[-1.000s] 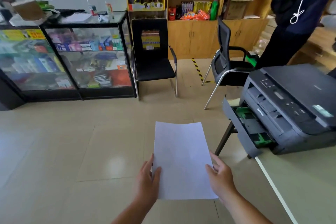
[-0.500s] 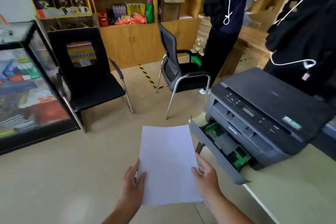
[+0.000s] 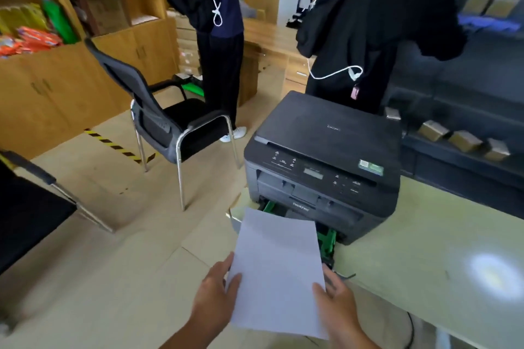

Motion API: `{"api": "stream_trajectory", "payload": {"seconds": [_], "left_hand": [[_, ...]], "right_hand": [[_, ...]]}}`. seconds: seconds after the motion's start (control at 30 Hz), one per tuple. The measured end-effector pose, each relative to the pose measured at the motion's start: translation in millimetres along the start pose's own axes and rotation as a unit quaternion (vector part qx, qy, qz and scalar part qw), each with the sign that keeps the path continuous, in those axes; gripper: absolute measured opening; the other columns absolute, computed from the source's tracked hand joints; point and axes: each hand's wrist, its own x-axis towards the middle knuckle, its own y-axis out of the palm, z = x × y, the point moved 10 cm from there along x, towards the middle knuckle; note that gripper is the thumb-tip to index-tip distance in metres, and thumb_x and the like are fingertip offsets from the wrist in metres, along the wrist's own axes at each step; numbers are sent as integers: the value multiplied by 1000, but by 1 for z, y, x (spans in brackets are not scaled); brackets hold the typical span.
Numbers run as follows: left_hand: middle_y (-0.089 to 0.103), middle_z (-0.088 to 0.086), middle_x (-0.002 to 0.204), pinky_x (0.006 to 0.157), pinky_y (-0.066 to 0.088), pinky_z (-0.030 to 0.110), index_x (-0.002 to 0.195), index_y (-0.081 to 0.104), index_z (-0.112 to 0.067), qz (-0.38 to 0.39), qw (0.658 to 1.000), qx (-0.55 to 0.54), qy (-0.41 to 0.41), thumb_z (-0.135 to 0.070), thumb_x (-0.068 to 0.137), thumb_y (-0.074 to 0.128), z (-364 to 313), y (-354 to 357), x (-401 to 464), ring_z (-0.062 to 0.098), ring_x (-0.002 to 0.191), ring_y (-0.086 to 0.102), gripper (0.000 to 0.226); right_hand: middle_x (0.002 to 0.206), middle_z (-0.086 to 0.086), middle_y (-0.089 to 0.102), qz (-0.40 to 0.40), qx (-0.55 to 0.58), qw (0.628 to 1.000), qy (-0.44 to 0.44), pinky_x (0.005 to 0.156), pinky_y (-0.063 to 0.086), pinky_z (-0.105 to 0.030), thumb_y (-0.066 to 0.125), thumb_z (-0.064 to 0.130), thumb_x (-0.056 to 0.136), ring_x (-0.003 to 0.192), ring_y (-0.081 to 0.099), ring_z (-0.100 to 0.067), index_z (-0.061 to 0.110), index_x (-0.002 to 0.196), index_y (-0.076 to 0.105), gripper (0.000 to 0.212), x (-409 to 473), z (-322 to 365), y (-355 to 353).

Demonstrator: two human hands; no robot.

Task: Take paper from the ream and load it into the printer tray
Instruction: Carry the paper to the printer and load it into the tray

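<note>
A: Item, paper [image 3: 276, 272]?
B: One white stack, held flat over the pulled-out printer tray [image 3: 328, 244], far edge near the printer [image 3: 326, 167] front.
A: Hands?
B: Left hand [image 3: 217, 295] fingers grasping the left edge; right hand [image 3: 337, 300] fingers grasping the right edge.
A: Printer location?
B: Pale worktop [image 3: 425, 263], at its corner.

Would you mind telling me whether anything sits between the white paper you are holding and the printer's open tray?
Nothing visible does. The white sheet of paper, held by the left hand and right hand, already overlaps the pulled-out tray with green guides of the black printer.
</note>
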Motion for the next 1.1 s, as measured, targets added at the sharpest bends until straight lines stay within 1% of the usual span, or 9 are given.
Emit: {"api": "stream_trajectory", "payload": {"seconds": [0.07,0.13,0.23,0.47,0.6,0.7,0.83,1.0,1.1], "left_hand": [[63,-10,118,81,47,26,136,50,-28,31,999,6,7,-28,90,62,-12,9,16,14,92,64,48],[62,-11,116,79,49,27,135,50,-31,53,998,15,16,-27,90,62,-21,15,30,14,89,65,46],[63,-11,116,84,55,37,133,52,-33,89,996,9,22,-26,91,61,-28,28,49,14,92,67,44],[65,-14,115,88,55,39,124,53,-43,159,987,-7,34,-28,91,60,-40,49,86,10,97,66,36],[66,-18,113,86,56,38,122,56,-45,194,979,7,57,-29,92,56,-44,54,104,8,97,66,35],[67,-14,107,82,56,35,124,57,-40,202,977,17,63,-27,92,56,-43,54,117,8,93,66,34],[66,-12,97,69,46,18,124,59,-33,201,977,33,56,-19,92,56,-45,52,125,8,88,65,35],[61,-18,84,59,38,6,124,62,-21,200,978,53,41,-17,91,58,-54,54,130,3,76,58,33],[61,-12,85,57,37,3,128,59,-17,196,978,66,34,-15,91,59,-54,54,128,1,73,55,37]], "right_hand": [[110,-8,70,-22,4,1000,14,91,55,-42,59,-3,89,98,68,-25,13,132,60,46,12,-8,-6],[116,-12,71,-38,14,999,29,83,59,-37,61,-1,88,99,69,-26,15,132,60,46,19,-13,-9],[112,-15,72,-70,21,996,41,61,58,-19,61,-1,88,89,72,-21,16,126,62,42,29,-15,-17],[101,-14,72,-136,11,989,53,46,49,-8,59,-7,89,69,68,-5,12,128,62,44,38,-10,-23],[86,-5,74,-165,-2,984,72,45,48,-8,59,-8,87,55,67,6,11,128,63,45,37,-6,-18],[86,-3,77,-169,5,982,88,49,53,-18,59,-4,86,68,73,-10,17,128,62,47,42,-3,-11],[90,-4,77,-164,26,978,123,72,60,-36,59,-2,85,79,75,-25,16,127,63,46,52,-9,-4],[87,-4,74,-158,-8,980,124,62,53,-28,56,-2,86,78,72,-24,12,122,64,40,64,-5,-4],[92,-4,73,-130,-40,980,146,59,52,-27,53,0,86,79,71,-24,10,119,66,37,67,-8,-4]]}}
